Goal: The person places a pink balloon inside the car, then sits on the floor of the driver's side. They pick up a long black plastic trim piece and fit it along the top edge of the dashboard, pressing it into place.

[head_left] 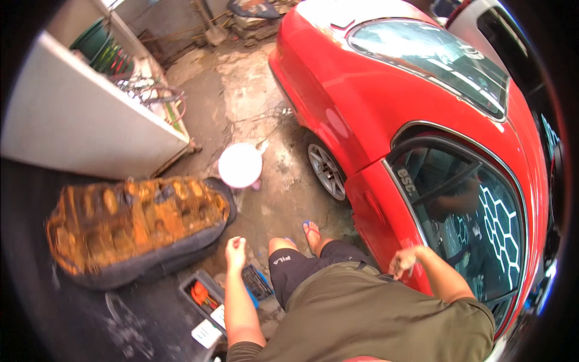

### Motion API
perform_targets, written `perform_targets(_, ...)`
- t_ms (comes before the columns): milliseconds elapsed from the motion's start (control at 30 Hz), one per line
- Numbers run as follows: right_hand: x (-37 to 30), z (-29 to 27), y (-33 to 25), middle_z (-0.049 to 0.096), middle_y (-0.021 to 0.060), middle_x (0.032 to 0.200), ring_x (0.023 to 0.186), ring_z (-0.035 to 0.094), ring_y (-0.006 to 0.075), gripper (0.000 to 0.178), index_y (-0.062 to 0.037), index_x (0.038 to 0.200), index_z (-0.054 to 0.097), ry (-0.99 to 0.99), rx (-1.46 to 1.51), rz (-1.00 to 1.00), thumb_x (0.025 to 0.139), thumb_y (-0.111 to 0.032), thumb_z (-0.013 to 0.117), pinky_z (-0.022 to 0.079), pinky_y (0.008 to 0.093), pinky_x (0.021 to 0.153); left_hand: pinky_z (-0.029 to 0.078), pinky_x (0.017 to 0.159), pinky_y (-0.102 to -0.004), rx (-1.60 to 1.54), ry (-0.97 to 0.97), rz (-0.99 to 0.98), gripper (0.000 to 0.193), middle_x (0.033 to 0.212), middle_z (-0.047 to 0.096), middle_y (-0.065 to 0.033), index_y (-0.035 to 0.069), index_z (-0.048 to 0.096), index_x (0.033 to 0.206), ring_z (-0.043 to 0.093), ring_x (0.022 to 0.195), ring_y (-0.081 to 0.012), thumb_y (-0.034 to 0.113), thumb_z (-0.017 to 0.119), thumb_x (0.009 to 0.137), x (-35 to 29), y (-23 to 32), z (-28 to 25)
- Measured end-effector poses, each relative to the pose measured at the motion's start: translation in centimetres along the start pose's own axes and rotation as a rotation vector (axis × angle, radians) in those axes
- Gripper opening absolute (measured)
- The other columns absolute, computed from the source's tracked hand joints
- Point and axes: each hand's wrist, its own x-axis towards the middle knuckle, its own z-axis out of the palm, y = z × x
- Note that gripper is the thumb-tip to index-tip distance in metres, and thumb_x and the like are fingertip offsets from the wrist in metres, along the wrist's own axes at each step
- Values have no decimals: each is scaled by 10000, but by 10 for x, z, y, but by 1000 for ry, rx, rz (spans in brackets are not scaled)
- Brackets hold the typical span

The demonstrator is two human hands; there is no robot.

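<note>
My left hand (236,248) is raised in front of me with its fingers curled together. Whatever it may hold is too small to make out. To its left, on a dark surface, lies what looks like an upturned long seat (139,220), with a rusty orange-brown underside and a black padded edge. My right hand (404,262) hangs beside the red car (356,120), close to its door, fingers loosely bent and apart. I see nothing in it. Below my left forearm sits an open toolbox (196,280) with orange-handled tools, beside a blue-edged case of dark pieces (258,282).
A round white-topped stool (240,165) stands on the stained concrete floor (253,78) ahead. At the left is a pale cabinet-like panel (84,114), with a green bin (96,42) and clutter behind it. White papers (207,333) lie by the toolbox. The car's wheel (326,166) is to my right.
</note>
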Motion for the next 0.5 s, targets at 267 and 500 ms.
perform_targets(267,-109,-246,-347,729,193,944,912,729,363,299,-38,1026,687,1533,-245,-673,918,-314,724,575,445,806,535,1008,-392,357,-554,-78,485,1208,744,-175,2,683,1250,706,1132,-263,372,754,944,213,-17,39)
perform_targets(500,-231,-568,-447,700,297,1173,1102,690,422,763,64,1176,652,2392,-270,68,905,-650,650,522,479,931,532,959,-447,508,-287,-395,370,1054,757,-199,16,720,1064,715,1013,-338,335,801,894,389,-128,45)
